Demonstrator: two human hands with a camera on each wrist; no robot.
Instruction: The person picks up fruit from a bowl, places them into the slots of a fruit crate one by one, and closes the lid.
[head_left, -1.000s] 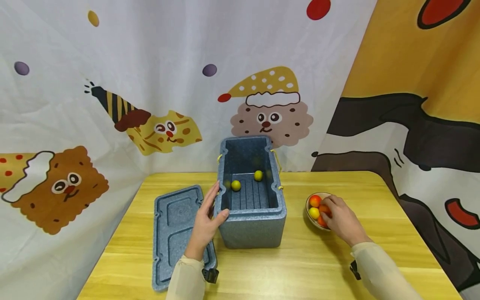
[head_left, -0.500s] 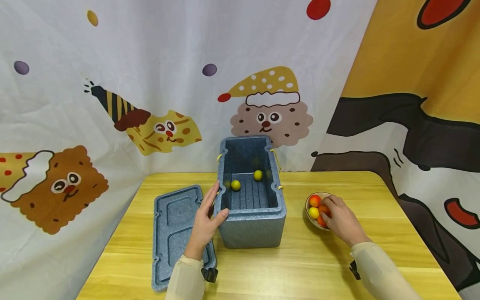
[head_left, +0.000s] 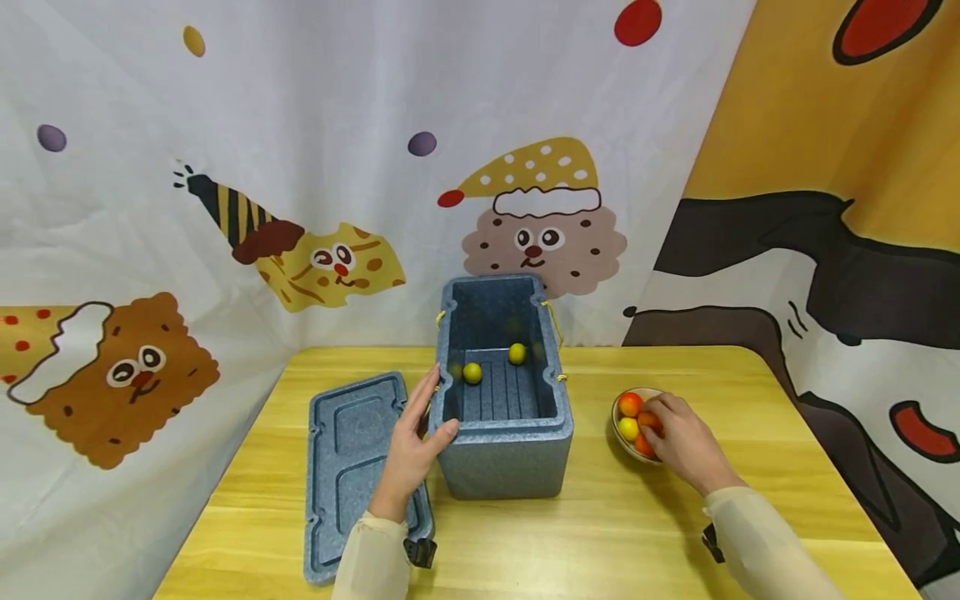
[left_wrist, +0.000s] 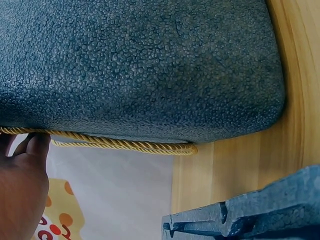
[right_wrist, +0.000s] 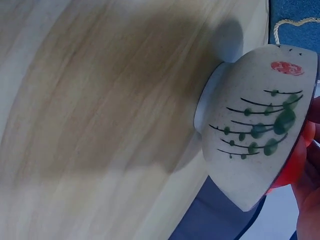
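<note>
My left hand (head_left: 408, 450) rests at the near left corner of a speckled blue-grey foam box (head_left: 506, 462), thumb on the front rim, fingers straight along the left side. In the left wrist view, its fingers are beside the box's yellow cord (left_wrist: 125, 143). Two small yellow-green lemon-like fruits (head_left: 472, 372) lie inside the box. At right, my right hand (head_left: 686, 446) reaches over a painted bowl (right_wrist: 240, 100), its fingers curled on an orange-red fruit (head_left: 649, 421). Beside that fruit lie a yellow fruit (head_left: 628, 429) and other orange-red ones; the hand partly hides them.
Left of the box, the matching foam lid (head_left: 352, 475) lies flat on the wooden table (head_left: 510, 546), partly under my left forearm. Behind the table hangs a white cloth (head_left: 337, 92) printed with cartoon biscuits. The bowl stands to the right of the box.
Both hands hold the same places throughout. The head view has shifted very slightly; the box, lid, bowl and fruits are where they were.
</note>
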